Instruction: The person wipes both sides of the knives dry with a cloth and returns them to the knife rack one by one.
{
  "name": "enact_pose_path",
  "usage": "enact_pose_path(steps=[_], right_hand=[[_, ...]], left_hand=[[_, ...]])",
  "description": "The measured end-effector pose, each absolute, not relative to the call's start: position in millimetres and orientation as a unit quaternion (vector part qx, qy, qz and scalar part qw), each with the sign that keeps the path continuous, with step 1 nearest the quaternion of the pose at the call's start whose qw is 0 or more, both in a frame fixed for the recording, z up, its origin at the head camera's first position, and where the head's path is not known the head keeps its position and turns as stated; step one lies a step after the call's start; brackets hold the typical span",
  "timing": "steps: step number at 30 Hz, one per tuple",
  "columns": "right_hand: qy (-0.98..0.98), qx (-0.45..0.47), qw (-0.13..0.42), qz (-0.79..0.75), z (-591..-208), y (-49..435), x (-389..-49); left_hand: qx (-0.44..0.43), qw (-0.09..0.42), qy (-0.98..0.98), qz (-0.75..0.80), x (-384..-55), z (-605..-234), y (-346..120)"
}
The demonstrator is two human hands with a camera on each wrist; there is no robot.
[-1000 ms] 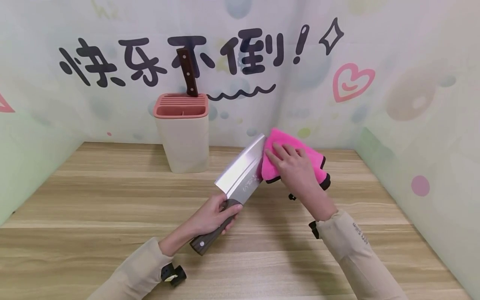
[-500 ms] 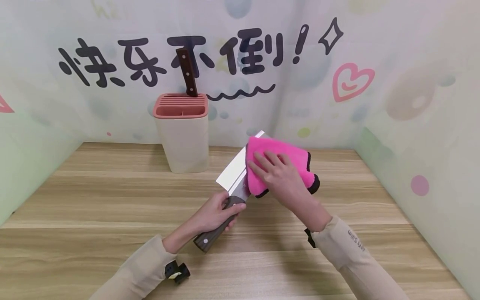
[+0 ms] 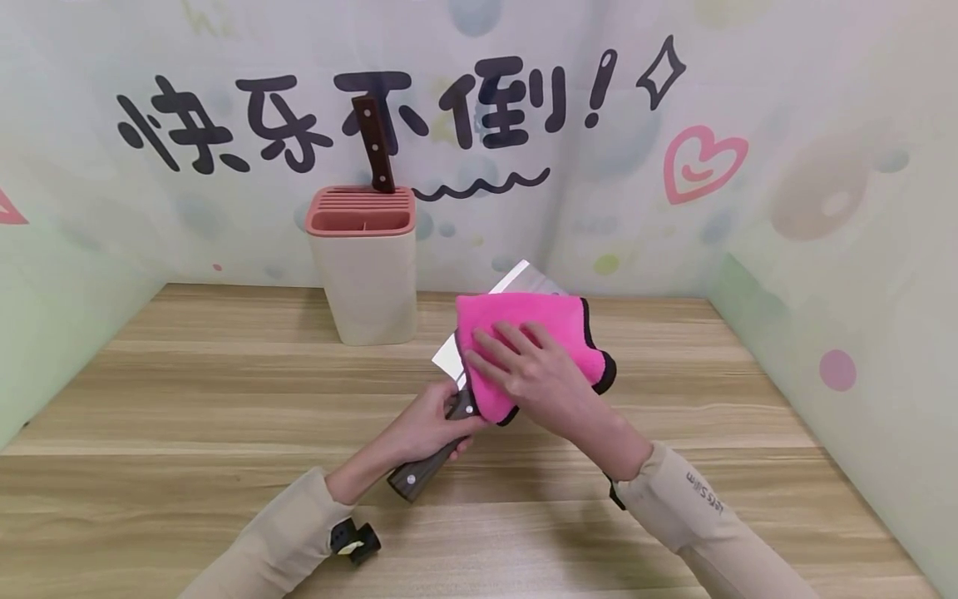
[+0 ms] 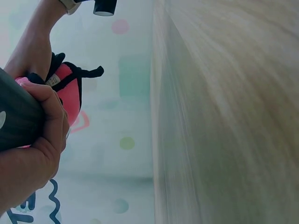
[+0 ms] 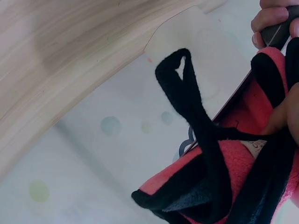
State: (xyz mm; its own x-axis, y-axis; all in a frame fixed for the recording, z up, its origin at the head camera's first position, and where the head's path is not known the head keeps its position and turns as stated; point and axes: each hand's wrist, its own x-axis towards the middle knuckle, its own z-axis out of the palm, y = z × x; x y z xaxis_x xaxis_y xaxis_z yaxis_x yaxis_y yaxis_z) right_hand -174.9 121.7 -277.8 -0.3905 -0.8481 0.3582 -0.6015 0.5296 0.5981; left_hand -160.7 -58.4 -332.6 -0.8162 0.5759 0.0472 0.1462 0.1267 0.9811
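A cleaver (image 3: 419, 476) is held above the table, its blade angled up and to the right. My left hand (image 3: 428, 426) grips its dark riveted handle, as the left wrist view also shows with the handle (image 4: 18, 112) in the curled fingers. A pink cloth (image 3: 560, 320) with black edging covers most of the blade; only the tip and a strip near the handle show. My right hand (image 3: 533, 374) holds the cloth against the blade, fingers spread over its upper face. In the right wrist view, a black loop (image 5: 176, 88) hangs from the cloth.
Behind the hands, to the left, stands a white knife block (image 3: 370, 291) with a pink slotted top. One brown knife handle (image 3: 375, 146) sticks up from it. A printed backdrop (image 3: 479, 225) rises along the wooden table's (image 3: 187, 399) back edge.
My right hand has slid the cloth left and down along the blade, from beside its right edge to close by the handle. My left hand has barely moved.
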Motion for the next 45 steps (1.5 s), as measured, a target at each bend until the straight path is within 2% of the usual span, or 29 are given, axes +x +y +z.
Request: enact_pose_path(steps=[5, 13, 20, 30, 45], right_hand=[[-0.805, 0.466, 0.313, -0.193, -276, 120, -173], [-0.781, 0.498, 0.33, -0.18, -277, 117, -175], [-0.787, 0.501, 0.321, -0.164, -279, 119, -179], [-0.819, 0.475, 0.295, -0.126, -280, 129, -194], [-0.863, 0.417, 0.272, -0.09, -281, 141, -211]], left_hand=[[0.266, 0.165, 0.734, 0.602, -161, -331, -59], [0.283, 0.156, 0.751, 0.575, -162, -331, -59], [0.289, 0.156, 0.75, 0.575, -162, -333, -60], [0.263, 0.184, 0.751, 0.577, -158, -333, -63], [0.245, 0.196, 0.755, 0.576, -154, -335, -66]])
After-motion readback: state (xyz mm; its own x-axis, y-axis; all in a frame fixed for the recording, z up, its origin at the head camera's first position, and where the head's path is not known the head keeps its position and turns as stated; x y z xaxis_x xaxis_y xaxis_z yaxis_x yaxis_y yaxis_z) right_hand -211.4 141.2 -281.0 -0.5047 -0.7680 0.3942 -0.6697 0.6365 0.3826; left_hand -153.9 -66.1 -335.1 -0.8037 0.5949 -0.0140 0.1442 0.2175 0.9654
